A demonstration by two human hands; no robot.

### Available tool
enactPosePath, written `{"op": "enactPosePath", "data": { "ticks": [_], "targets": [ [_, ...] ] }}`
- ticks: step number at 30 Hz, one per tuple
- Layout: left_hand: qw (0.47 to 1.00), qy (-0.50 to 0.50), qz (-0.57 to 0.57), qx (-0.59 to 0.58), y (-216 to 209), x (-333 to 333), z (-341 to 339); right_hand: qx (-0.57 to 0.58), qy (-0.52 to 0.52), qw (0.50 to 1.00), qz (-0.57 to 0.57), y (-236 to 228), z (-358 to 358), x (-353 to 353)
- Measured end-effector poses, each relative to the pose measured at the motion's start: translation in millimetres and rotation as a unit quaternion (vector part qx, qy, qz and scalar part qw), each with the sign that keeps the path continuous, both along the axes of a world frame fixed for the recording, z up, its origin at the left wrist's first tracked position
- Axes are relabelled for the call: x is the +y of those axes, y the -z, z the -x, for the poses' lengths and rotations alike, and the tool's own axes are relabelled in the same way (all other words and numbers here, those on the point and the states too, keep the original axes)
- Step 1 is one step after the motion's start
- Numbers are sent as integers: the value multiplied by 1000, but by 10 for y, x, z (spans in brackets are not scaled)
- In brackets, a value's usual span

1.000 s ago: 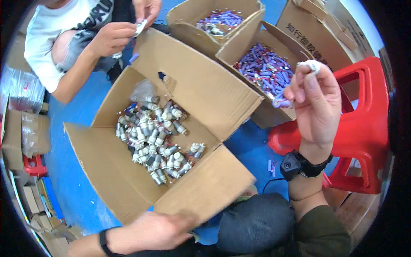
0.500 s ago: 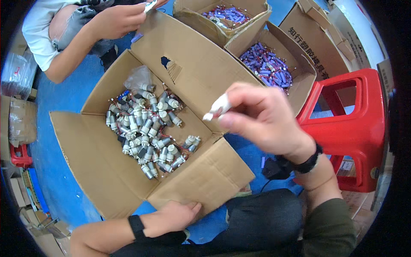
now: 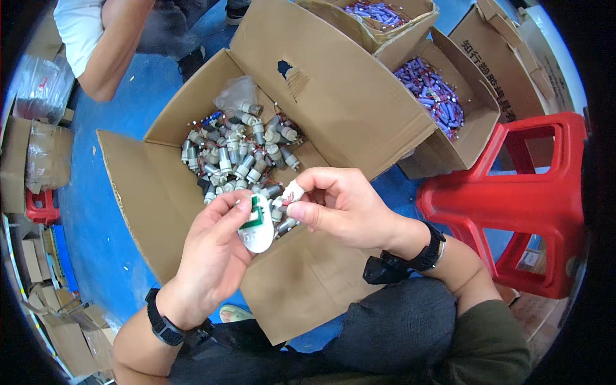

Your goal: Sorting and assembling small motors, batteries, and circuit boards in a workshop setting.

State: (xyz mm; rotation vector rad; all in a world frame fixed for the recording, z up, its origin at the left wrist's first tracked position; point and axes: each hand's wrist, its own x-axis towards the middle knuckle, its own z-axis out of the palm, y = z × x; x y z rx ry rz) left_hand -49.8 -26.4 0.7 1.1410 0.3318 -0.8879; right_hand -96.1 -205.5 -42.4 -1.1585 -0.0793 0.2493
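My left hand [image 3: 212,260] pinches a white oval plastic piece [image 3: 259,239] with a green circuit board [image 3: 255,217] on it. Close beside it, my right hand [image 3: 359,215] holds a small white part [image 3: 294,191] between thumb and index finger. Thin reddish wire shows by that part; its exact kind is unclear. Both hands are above the near side of an open cardboard box [image 3: 333,83]. Inside lies a heap of small grey-and-white motors [image 3: 244,167] with thin wires, partly hidden by my hands.
Two further cartons hold purple wired cylinders [image 3: 436,96], [image 3: 378,13] at the back right. A red plastic stool [image 3: 513,208] stands to my right. Another person's arm [image 3: 122,45] shows at the upper left. Wrapped boxes [image 3: 48,157] line the left side.
My left hand has left the box's near flap and now holds the white piece with the green board. The right hand has come down and left towards it. The other person's hands have left view.
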Motion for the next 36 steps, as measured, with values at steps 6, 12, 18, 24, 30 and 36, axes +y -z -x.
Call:
{"op": "enactPosePath", "data": {
  "ticks": [6, 12, 18, 24, 30, 36],
  "targets": [
    [1000, -19, -13, -11, -80, -122, 36, -82, 46, 988, 120, 33, 55, 35],
    [999, 14, 4, -30, -88, -133, 20, 85, 25, 985, -147, 50, 7, -49],
    [999, 12, -23, -47, -24, -146, -1, 87, 55, 972, -211, 148, -34, -103],
    [944, 202, -193, -177, 501, -101, 56, 87, 87, 934, -335, 93, -82, -164],
    [855, 242, -184, -420, 618, -257, 142, 125, 71, 890, -432, 193, -123, -189],
    [895, 219, -160, -355, 618, -359, 109, 118, 68, 885, -445, 178, -139, -206]
  ]
}}
